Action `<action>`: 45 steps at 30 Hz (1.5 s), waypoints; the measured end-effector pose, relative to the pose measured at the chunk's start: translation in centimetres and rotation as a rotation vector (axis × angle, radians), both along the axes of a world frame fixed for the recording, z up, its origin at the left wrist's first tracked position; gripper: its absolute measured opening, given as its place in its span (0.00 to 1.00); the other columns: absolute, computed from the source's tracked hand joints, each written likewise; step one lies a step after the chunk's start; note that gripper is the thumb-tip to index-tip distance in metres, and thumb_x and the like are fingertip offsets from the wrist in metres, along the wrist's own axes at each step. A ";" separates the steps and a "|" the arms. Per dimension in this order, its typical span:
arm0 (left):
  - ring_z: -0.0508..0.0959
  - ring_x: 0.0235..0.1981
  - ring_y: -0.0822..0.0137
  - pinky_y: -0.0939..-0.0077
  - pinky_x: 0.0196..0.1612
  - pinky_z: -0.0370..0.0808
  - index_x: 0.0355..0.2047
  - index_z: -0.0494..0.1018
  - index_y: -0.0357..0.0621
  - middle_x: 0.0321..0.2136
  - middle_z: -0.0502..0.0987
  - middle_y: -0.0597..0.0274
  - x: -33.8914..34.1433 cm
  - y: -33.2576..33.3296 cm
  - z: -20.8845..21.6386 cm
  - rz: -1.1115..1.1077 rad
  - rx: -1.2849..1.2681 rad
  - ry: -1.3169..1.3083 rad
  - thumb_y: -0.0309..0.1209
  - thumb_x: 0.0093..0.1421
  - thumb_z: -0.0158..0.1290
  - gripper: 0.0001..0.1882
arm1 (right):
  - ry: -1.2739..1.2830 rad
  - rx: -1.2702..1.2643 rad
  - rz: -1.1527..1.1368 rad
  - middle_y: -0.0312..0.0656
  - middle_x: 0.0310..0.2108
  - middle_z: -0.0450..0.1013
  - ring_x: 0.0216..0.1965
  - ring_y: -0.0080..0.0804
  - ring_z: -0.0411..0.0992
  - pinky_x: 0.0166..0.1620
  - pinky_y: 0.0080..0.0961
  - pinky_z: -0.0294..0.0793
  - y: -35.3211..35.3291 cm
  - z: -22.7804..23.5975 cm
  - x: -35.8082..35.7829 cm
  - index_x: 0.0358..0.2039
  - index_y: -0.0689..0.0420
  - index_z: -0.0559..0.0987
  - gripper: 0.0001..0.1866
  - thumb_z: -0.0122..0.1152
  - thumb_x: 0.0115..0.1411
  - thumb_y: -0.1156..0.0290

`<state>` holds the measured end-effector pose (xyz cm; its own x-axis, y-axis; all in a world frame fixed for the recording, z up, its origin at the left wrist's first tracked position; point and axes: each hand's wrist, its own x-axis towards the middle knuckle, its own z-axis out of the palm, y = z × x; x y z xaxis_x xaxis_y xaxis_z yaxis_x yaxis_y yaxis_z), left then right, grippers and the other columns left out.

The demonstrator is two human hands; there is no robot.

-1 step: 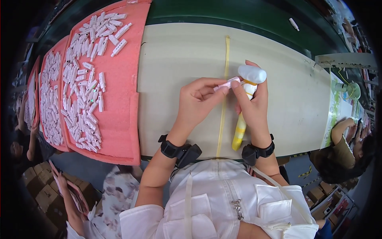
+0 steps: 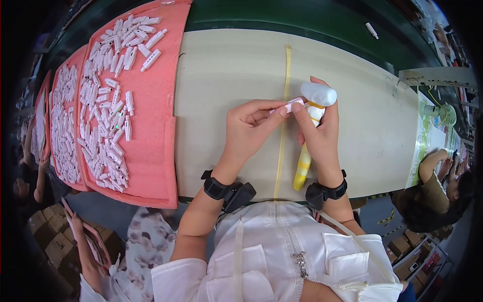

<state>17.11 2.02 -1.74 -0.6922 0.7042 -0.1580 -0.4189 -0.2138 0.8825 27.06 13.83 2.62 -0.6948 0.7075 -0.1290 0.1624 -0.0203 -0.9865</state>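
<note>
Watching remotely, I see white sticks [image 2: 108, 151] piled on pink foam [image 2: 151, 126] left of the yellow tape [image 2: 288, 65]. Beside the tape, the left hand [image 2: 246, 126] pinches a small stick [image 2: 293, 103] between thumb and fingertips; over the tape, its long axis slants right and slightly away from the body. Right of the tape, the right hand [image 2: 322, 133] grips a mallet [image 2: 304, 160], thumb tip at the small stick.

Beige benchtop [image 2: 372, 126]: yellow tape [image 2: 281, 151] is running from near edge toward far. Left, pink trays [image 2: 151, 151] are bearing jumbled white pieces [image 2: 130, 102]. Green surface [image 2: 312, 22] beyond is carrying one lone piece [image 2: 372, 30].
</note>
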 end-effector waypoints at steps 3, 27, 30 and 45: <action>0.85 0.42 0.70 0.81 0.43 0.82 0.44 0.82 0.32 0.39 0.84 0.55 0.0 -0.1 -0.1 -0.005 0.017 0.096 0.19 0.64 0.61 0.09 | 0.046 0.004 0.018 0.35 0.37 0.74 0.21 0.13 0.66 0.21 0.14 0.63 -0.2 -0.2 0.0 0.65 0.56 0.64 0.30 0.65 0.67 0.66; 0.73 0.22 0.81 0.82 0.25 0.69 0.57 0.72 0.35 0.28 0.80 0.65 -8.7 -8.7 1.5 0.717 -0.579 0.489 0.28 0.69 0.57 0.18 | -0.077 0.031 0.066 0.32 0.37 0.74 0.24 0.14 0.65 0.23 0.14 0.65 0.4 -2.0 0.6 0.66 0.53 0.61 0.30 0.62 0.68 0.71; 0.72 0.22 0.82 0.83 0.24 0.69 0.54 0.74 0.36 0.27 0.79 0.66 -6.7 -5.7 1.7 0.473 -0.584 0.579 0.27 0.68 0.57 0.16 | -0.055 0.005 0.075 0.32 0.38 0.73 0.24 0.14 0.65 0.23 0.15 0.65 0.4 -1.9 0.6 0.66 0.53 0.61 0.29 0.61 0.68 0.71; 0.80 0.28 0.65 0.69 0.39 0.78 0.70 0.64 0.57 0.33 0.80 0.55 -11.4 18.5 2.4 -0.279 -0.310 0.947 0.28 0.66 0.53 0.31 | 0.008 -0.167 -0.023 0.36 0.41 0.75 0.20 0.15 0.64 0.22 0.15 0.66 1.0 -1.5 0.3 0.67 0.52 0.58 0.26 0.53 0.73 0.67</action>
<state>5.69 20.51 0.65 -0.4459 0.8799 0.1642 0.4756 0.0775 0.8762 27.40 14.81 1.14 -0.6802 0.6923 -0.2411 0.1525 -0.1881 -0.9702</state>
